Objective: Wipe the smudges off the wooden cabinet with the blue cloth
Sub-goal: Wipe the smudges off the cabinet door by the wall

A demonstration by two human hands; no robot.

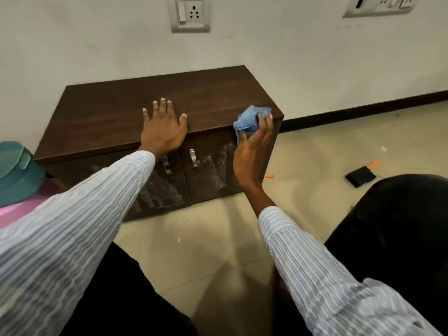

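Wooden cabinet (pixel 116 112): low, dark brown, two doors, set with its back against the wall (pixel 72 44). White smudges (pixel 162 190) cover the lower part of the left door; a second patch (pixel 218 163) lies on the right door, beside its handle. Two metal handles (pixel 193 158) hang near the centre seam, the left one partly hidden by a sleeve.

Blue cloth (pixel 247 121): bunched, held at the front top edge of the cabinet near its right corner, over the upper right door.

Right hand (pixel 252 151): fingers curled round the cloth, thumb along its lower edge, palm turned toward the door face. Whether the cloth is pressed against the wood cannot be told.

Left hand (pixel 163 128): flat on the cabinet top at the front edge, fingers spread and straight, holding nothing, placed above the centre seam.

Both forearms wear striped sleeves (pixel 80 214).

Surroundings: tiled floor (pixel 206 251) lies open in front of the doors and to the right of the cabinet. A small black object (pixel 360 177) and orange scraps (pixel 269 176) lie on the floor, well apart from the cabinet's right side. A teal and pink item (pixel 17 173) stands just beside the cabinet's left end. A switch plate (pixel 189 13) is mounted on the wall above.
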